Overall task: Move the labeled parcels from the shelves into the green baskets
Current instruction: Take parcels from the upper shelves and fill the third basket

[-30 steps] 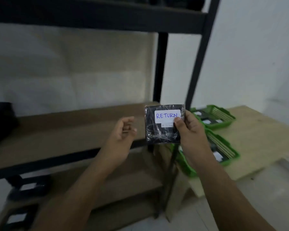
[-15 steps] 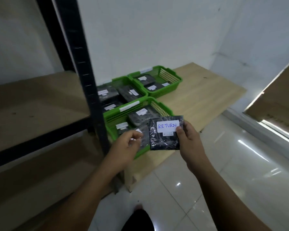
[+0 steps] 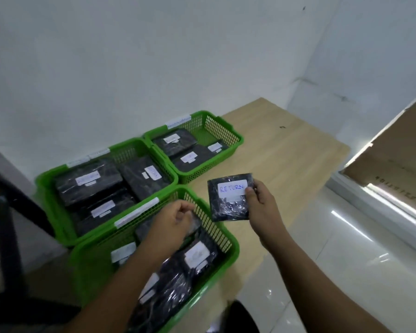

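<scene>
Three green baskets sit together on the wooden table (image 3: pixel 286 164), each with a white strip on its rim. The far basket (image 3: pixel 238 140) holds three black wrapped parcels with white labels. The left basket (image 3: pixel 41 182) also holds three, lying close together. The near basket (image 3: pixel 235 248) holds several more, piled loosely, and my left arm covers part of them.

Half a second ago the dark shelf post (image 3: pixel 7 224) stood in the middle of my view with the baskets behind it. Now I look straight down on the baskets and the post is at the left edge. The parcel (image 3: pixel 228 203) was in front of the near basket then. Now it is in the air over the table, just right of the near basket's far corner and in front of the far basket. My left hand (image 3: pixel 171 222) was beside the parcel and has moved over the near basket.

My right hand (image 3: pixel 262 205) grasps the parcel by its right edge, thumb on the front beside the label (image 3: pixel 232 187) that reads RETURN, fingers behind. The parcel faces me, nearly upright and a little tilted. My left hand holds nothing, its fingers loosely curled, palm turned down above the parcels in the near basket. I cannot tell whether it touches them.
</scene>
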